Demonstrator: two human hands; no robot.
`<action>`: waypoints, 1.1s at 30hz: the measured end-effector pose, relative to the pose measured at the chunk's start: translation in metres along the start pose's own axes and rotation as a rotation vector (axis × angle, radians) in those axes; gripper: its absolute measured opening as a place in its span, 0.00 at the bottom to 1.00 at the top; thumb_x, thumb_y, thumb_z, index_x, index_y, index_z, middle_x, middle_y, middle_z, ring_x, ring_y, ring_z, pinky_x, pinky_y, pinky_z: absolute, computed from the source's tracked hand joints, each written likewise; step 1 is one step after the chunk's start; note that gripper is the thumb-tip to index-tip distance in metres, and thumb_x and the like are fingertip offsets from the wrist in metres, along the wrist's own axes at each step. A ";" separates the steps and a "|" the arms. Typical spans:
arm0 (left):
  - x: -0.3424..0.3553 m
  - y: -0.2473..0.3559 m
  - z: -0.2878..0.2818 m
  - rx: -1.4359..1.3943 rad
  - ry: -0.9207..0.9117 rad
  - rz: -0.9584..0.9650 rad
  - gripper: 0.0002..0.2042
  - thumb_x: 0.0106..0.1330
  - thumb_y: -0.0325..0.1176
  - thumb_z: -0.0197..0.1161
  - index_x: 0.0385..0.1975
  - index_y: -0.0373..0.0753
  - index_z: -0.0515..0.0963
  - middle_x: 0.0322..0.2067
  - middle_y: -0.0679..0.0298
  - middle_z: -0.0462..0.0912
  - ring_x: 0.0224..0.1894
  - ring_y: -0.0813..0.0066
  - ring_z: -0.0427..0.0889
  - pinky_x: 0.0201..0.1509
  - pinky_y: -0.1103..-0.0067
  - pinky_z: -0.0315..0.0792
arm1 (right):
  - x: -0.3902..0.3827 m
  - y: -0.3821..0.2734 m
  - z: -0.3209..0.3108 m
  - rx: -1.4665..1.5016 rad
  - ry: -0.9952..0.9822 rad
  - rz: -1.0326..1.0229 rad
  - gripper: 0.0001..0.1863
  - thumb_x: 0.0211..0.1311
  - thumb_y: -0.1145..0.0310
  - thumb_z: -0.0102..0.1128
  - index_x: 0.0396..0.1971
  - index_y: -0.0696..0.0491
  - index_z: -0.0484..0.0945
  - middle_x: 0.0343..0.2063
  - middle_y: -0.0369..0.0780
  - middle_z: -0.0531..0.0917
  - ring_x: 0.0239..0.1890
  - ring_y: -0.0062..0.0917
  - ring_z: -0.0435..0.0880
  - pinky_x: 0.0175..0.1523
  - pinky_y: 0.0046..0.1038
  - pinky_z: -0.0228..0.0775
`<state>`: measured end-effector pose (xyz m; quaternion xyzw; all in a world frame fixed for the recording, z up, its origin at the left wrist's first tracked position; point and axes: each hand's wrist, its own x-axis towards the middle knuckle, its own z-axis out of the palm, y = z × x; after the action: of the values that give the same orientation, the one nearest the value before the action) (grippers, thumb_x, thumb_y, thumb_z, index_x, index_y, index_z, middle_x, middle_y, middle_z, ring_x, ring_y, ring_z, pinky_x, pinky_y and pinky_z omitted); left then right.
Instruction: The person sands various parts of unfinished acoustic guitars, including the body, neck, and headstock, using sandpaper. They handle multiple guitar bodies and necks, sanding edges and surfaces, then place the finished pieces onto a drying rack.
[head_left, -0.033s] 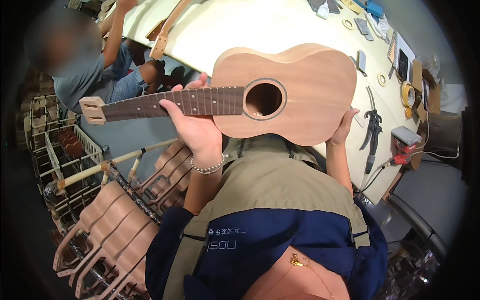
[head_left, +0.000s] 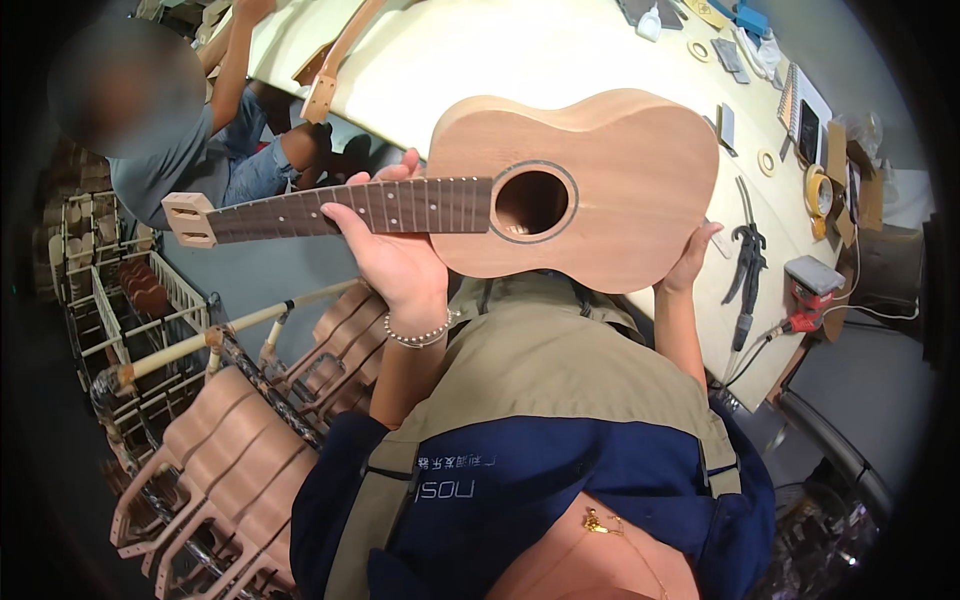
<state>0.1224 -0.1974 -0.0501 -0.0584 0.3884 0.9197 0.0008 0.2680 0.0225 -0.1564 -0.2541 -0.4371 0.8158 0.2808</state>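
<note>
An unfinished ukulele (head_left: 590, 190) of pale, matte bare wood is held up in front of the person, neck pointing left, body to the right. Its body is a rounded figure-eight shape with a round sound hole ringed in dark inlay. The fingerboard is dark brown with thin metal frets and small pale dots, and the slotted headstock at the far left is light wood with no tuners or strings.

The left hand (head_left: 395, 255) wraps around the neck just left of the sound hole, fingers curled over the fingerboard, thumb behind; a beaded metal bracelet (head_left: 420, 333) circles the wrist. The right hand (head_left: 690, 262) supports the lower right edge of the body from beneath, fingers pressed against the wood; how far they close around it cannot be told.

Behind the instrument lies a long cream-coloured worktable (head_left: 500, 60). On its right part sit black pliers (head_left: 745, 262), a roll of yellowish tape (head_left: 818, 190), a small grey box with a red part (head_left: 815, 278), and flat cardboard pieces (head_left: 850, 170). At the far left, another person in a grey shirt (head_left: 165, 150) works on a bare wooden neck (head_left: 335, 70).

Near left, a wire rack (head_left: 200, 450) holds rows of more unfinished, reddish-brown instrument bodies standing on edge.
</note>
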 end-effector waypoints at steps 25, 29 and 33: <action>0.166 0.017 -0.031 -0.176 -0.221 -0.078 0.24 0.64 0.60 0.40 0.34 0.42 0.68 0.28 0.61 0.76 0.42 0.61 0.74 0.59 0.62 0.59 | 0.044 0.026 0.124 -0.023 0.228 -0.159 0.38 0.64 0.39 0.23 0.61 0.56 0.54 0.58 0.40 0.63 0.59 0.28 0.62 0.62 0.31 0.53; 0.164 0.010 -0.037 -0.250 -0.292 -0.087 0.22 0.63 0.56 0.49 0.35 0.39 0.69 0.33 0.61 0.76 0.47 0.61 0.73 0.57 0.65 0.65 | 0.047 0.021 0.109 -0.017 0.160 -0.142 0.38 0.65 0.41 0.18 0.61 0.57 0.54 0.57 0.40 0.65 0.59 0.27 0.63 0.62 0.29 0.54; 0.161 -0.001 -0.037 -0.170 -0.111 -0.058 0.23 0.64 0.57 0.44 0.34 0.39 0.70 0.31 0.60 0.77 0.45 0.59 0.73 0.57 0.63 0.64 | 0.047 0.009 0.103 -0.003 0.169 -0.111 0.38 0.65 0.42 0.16 0.59 0.58 0.58 0.55 0.42 0.68 0.58 0.27 0.64 0.61 0.28 0.55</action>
<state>-0.0338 -0.2302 -0.0937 -0.0185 0.3067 0.9506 0.0438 0.1646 -0.0086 -0.1215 -0.2981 -0.4266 0.7738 0.3611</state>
